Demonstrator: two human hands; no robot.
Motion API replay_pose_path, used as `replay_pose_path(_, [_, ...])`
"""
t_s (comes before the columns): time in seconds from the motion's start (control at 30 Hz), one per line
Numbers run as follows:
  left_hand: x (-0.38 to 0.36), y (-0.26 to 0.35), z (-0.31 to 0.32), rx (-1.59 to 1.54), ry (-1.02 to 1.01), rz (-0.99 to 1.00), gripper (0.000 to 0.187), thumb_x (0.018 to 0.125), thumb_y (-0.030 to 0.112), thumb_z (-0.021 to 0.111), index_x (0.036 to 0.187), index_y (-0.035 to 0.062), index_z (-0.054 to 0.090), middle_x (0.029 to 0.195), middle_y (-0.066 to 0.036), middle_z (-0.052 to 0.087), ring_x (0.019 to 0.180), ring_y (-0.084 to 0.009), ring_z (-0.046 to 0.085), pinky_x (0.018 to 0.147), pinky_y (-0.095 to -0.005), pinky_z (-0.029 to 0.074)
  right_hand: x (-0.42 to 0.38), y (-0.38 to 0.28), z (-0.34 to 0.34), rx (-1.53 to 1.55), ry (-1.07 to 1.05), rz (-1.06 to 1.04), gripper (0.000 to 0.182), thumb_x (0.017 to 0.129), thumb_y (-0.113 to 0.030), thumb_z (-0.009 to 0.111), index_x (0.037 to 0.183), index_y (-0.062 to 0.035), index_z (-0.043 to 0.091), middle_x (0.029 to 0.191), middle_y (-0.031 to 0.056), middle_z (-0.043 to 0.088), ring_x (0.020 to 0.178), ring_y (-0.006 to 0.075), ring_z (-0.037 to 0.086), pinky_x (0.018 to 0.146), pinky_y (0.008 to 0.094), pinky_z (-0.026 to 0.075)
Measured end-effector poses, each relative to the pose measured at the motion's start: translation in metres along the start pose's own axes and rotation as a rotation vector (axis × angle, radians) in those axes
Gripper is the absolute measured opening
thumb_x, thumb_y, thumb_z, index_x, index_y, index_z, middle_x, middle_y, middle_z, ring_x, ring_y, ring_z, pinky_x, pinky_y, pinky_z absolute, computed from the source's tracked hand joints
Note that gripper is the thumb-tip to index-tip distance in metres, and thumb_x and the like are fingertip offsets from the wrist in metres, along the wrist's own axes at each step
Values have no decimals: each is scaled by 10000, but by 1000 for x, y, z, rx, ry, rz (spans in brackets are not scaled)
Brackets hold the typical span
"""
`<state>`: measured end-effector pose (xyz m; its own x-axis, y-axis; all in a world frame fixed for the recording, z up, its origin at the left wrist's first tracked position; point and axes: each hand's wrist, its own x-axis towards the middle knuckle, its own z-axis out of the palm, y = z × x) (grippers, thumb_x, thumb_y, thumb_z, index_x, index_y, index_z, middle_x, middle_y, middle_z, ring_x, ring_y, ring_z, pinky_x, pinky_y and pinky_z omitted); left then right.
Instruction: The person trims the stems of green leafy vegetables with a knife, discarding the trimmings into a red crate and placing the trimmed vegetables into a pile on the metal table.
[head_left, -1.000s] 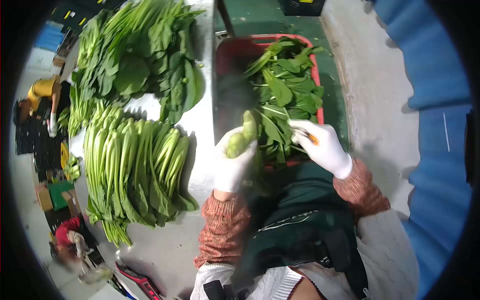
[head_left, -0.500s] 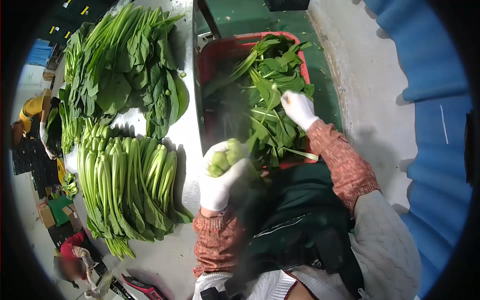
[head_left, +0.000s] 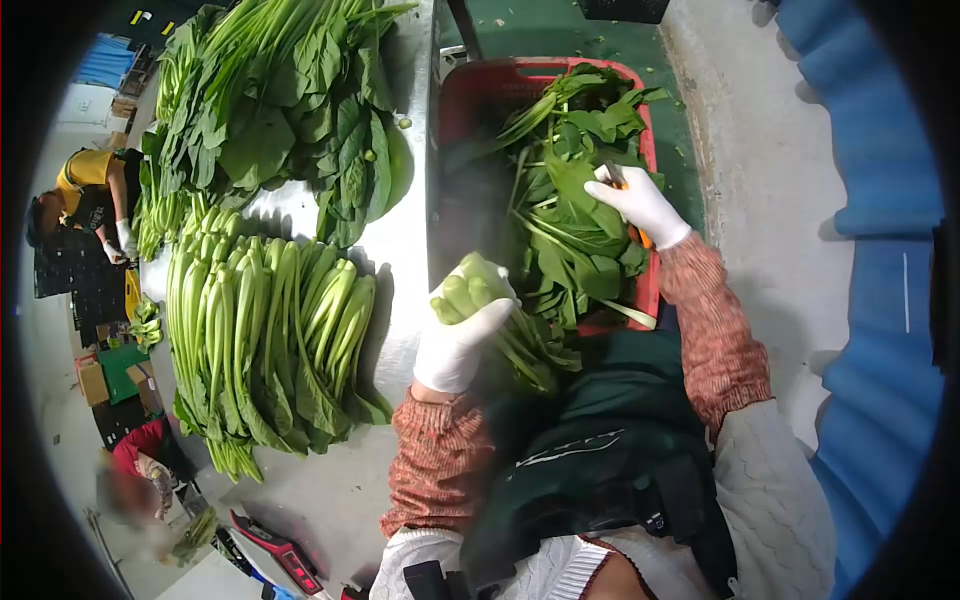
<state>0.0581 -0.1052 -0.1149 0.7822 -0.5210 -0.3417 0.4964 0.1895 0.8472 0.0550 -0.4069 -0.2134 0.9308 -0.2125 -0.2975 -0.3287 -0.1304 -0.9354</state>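
Note:
My left hand [head_left: 450,350], in a white glove, is closed around a bunch of leafy greens [head_left: 470,290]. The pale cut stem ends point up, and the leaves hang past my fingers toward my dark apron. Over the red basket [head_left: 651,140], my gloved right hand [head_left: 648,208] is curled around a slim orange tool [head_left: 641,237]. Only bits of orange show at either side of the hand, so its kind is hidden. Beneath that hand, loose green leaves [head_left: 575,225] fill much of the basket.
On the metal table [head_left: 405,250] to the left lie a row of stem-up greens [head_left: 260,330] and a leafy heap [head_left: 270,120]. Co-workers [head_left: 90,175] are at far left, near a red scale [head_left: 275,550]. A blue curtain [head_left: 880,300] hangs at right.
The whole view has shifted, so table and basket appear farther right. The orange tool now shows in my right hand. More of the held bunch's hanging leaves can be seen.

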Motion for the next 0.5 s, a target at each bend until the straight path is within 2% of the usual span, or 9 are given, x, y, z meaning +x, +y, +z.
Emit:
replay_pose_path(0.07, [-2, -1, 3, -66, -31, 24, 336, 813, 39, 710, 1129, -7, 604, 996, -71, 653, 935, -170, 624, 876, -319, 499, -29, -23, -9, 32, -33, -131, 204, 923, -194, 681, 835, -42, 579, 763, -80, 465, 727, 34, 398, 667, 240, 354])
replay_pose_path(0.13, [-4, 1, 7, -133, -48, 44, 316, 822, 33, 702, 1122, 0, 606, 996, -73, 659, 945, -174, 631, 870, -324, 502, -56, -46, -13, 113, 5, -155, 189, 916, -154, 685, 833, -38, 562, 802, -77, 469, 755, 33, 403, 690, 240, 365])
replay_pose_path(0.23, [-9, 2, 2, -62, 132, -61, 344, 807, 22, 705, 1127, -5, 580, 1005, -148, 663, 951, -261, 658, 876, -408, 527, -97, -68, -9, 123, -37, -293, 161, 881, -67, 701, 848, -13, 553, 840, -40, 499, 808, 66, 465, 779, 256, 406])
replay_pose_path(0.27, [-7, -1, -2, -107, 133, -100, 381, 843, 78, 720, 1178, -10, 561, 1046, -162, 659, 950, -259, 656, 890, -422, 529, -116, -80, -3, 35, -9, -476, 167, 849, -32, 723, 866, 0, 560, 852, 20, 545, 836, 115, 514, 848, 291, 430])
replay_pose_path(0.3, [-5, -8, -7, -212, 111, -84, 403, 855, 104, 721, 1202, -8, 550, 1068, -164, 654, 955, -259, 655, 892, -425, 530, -130, -99, -1, 58, -139, -466, 186, 822, -30, 748, 853, 5, 568, 866, 98, 575, 852, 189, 563, 907, 343, 447])
replay_pose_path(0.33, [-2, -15, -13, -317, 87, -68, 425, 867, 130, 723, 1226, -6, 539, 1090, -165, 649, 959, -258, 654, 894, -428, 531, -138, -99, 2, -124, -199, -610, 190, 807, -49, 764, 824, 0, 581, 917, 168, 612, 884, 251, 606, 885, 358, 473])
replay_pose_path(0.4, [3, -29, -22, -539, 30, -52, 510, 898, 202, 716, 1314, 11, 493, 1178, -159, 622, 998, -262, 641, 897, -441, 533, -159, -95, 18, -192, -296, -664, 200, 771, -127, 797, 825, -40, 625, 1038, 248, 646, 821, 322, 677, 754, 322, 525])
replay_pose_path(0.43, [1, -27, -19, -571, 76, 2, 506, 899, 193, 713, 1317, 14, 491, 1184, -155, 619, 1006, -262, 637, 899, -442, 532, -167, -102, 29, -329, -293, -768, 177, 771, -142, 775, 819, -70, 621, 1061, 197, 652, 697, 321, 660, 659, 331, 530])
replay_pose_path(0.5, [-4, -21, -11, -632, 170, 110, 500, 901, 175, 707, 1323, 22, 488, 1194, -147, 614, 1022, -262, 627, 904, -443, 530, -183, -99, 42, -512, -416, -675, 152, 782, -146, 743, 809, -90, 604, 1083, 125, 656, 623, 306, 617, 581, 360, 505])
